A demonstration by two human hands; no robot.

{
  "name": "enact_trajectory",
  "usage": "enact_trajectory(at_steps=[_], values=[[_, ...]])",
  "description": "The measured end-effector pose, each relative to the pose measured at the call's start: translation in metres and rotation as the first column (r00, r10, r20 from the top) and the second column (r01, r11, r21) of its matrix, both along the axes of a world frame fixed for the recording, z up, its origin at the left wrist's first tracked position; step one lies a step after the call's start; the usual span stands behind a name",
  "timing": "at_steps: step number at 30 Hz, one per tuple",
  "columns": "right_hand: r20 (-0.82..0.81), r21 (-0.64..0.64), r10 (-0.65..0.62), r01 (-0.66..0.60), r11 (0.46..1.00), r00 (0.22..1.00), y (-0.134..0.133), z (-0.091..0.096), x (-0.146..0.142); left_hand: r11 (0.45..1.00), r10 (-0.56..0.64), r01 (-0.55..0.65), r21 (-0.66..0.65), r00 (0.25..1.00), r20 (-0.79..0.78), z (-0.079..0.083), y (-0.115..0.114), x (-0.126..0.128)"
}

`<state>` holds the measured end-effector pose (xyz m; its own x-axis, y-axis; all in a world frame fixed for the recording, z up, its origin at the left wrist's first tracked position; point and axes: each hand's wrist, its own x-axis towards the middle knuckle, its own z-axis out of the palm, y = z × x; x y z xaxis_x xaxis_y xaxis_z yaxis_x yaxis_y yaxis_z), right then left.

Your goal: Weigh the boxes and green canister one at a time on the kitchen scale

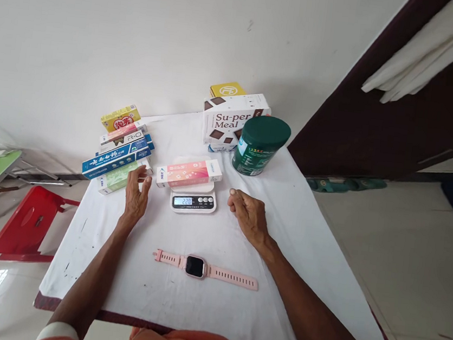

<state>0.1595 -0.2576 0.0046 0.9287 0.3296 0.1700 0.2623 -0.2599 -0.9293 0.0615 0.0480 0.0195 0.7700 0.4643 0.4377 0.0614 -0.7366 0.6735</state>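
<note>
A pink toothpaste box lies across the white kitchen scale, whose lit display appears to read 220. My left hand is left of the scale, thumb and fingers apart and nothing between them. Its fingertips overlap the end of a green box; whether they touch it I cannot tell. To the right of the scale, my right hand is closed in a loose fist, with nothing visible in it. A pink smartwatch lies flat with its strap spread out, nearer to me than the scale.
Toothpaste boxes, including a blue one, and a yellow box are grouped at the left. A green lidded canister stands before a white Su-per Meal box at the back right. A red chair is beside the table.
</note>
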Motion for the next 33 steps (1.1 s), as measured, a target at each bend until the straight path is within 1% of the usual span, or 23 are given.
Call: enact_trajectory(at_steps=[2,3,5,7,8,9,10,12,14,15,16,18,19,21,23,24,25,30,32,33], values=[[0.066,-0.048,0.024,-0.021,0.999,0.998,0.001,-0.001,0.000,0.985,-0.065,0.063,0.160,0.998,0.009,0.019,-0.007,0.007],[0.094,-0.067,0.035,-0.029,0.997,0.995,0.002,-0.002,0.000,0.964,-0.122,0.123,0.234,0.992,-0.019,0.029,-0.010,0.011],[0.170,-0.088,0.038,-0.023,0.996,0.985,0.002,-0.003,-0.001,0.902,-0.233,0.263,0.344,0.964,-0.126,0.046,-0.017,0.023],[0.286,-0.084,0.022,0.002,0.996,0.958,0.002,-0.001,-0.001,0.851,-0.290,0.354,0.387,0.932,-0.215,0.057,-0.021,0.033],[0.357,-0.077,0.010,0.019,0.997,0.934,0.002,0.002,-0.001,0.845,-0.300,0.368,0.387,0.927,-0.226,0.060,-0.022,0.037],[0.430,-0.071,0.001,0.033,0.997,0.903,0.002,0.007,-0.001,0.853,-0.300,0.361,0.377,0.930,-0.212,0.061,-0.022,0.039],[0.497,-0.070,0.001,0.039,0.997,0.868,0.002,0.014,-0.001,0.871,-0.290,0.336,0.359,0.941,-0.177,0.060,-0.021,0.039],[0.602,-0.109,0.050,0.020,0.994,0.797,0.006,0.032,0.001,0.917,-0.244,0.254,0.309,0.967,-0.074,0.051,-0.018,0.037],[0.651,-0.208,0.163,-0.032,0.978,0.742,0.017,0.051,0.006,0.954,-0.172,0.161,0.252,0.985,0.023,0.035,-0.013,0.030],[0.647,-0.273,0.234,-0.065,0.960,0.726,0.025,0.060,0.010,0.967,-0.136,0.119,0.223,0.989,0.058,0.026,-0.010,0.027],[0.628,-0.344,0.305,-0.097,0.934,0.716,0.035,0.068,0.013,0.978,-0.101,0.083,0.192,0.991,0.083,0.016,-0.007,0.023],[0.555,-0.487,0.432,-0.143,0.861,0.711,0.058,0.080,0.020,0.992,-0.040,0.027,0.122,0.994,0.105,-0.001,-0.002,0.017],[0.508,-0.557,0.485,-0.158,0.815,0.712,0.070,0.084,0.024,0.996,-0.015,0.005,0.088,0.994,0.112,-0.008,0.001,0.014],[0.403,-0.687,0.568,-0.173,0.706,0.718,0.089,0.088,0.029,0.999,0.019,-0.024,0.034,0.992,0.124,-0.017,0.006,0.011],[0.317,-0.775,0.612,-0.175,0.608,0.724,0.101,0.091,0.033,1.000,0.025,-0.026,0.006,0.992,0.127,-0.020,0.010,0.011],[0.290,-0.800,0.623,-0.173,0.574,0.727,0.105,0.093,0.035,1.000,0.021,-0.020,-0.003,0.992,0.125,-0.021,0.011,0.011],[0.272,-0.816,0.628,-0.171,0.552,0.729,0.107,0.094,0.037,1.000,0.014,-0.013,-0.010,0.992,0.122,-0.021,0.012,0.012],[0.196,-0.852,0.651,-0.201,0.483,0.733,0.110,0.101,0.044,0.999,0.007,-0.002,-0.036,0.992,0.130,-0.021,0.014,0.016],[0.185,-0.856,0.661,-0.211,0.472,0.728,0.111,0.103,0.045,0.999,0.007,-0.002,-0.037,0.992,0.129,-0.022,0.015,0.016],[0.189,-0.854,0.662,-0.212,0.476,0.725,0.111,0.105,0.045,0.999,0.005,-0.001,-0.032,0.992,0.128,-0.022,0.015,0.016]])
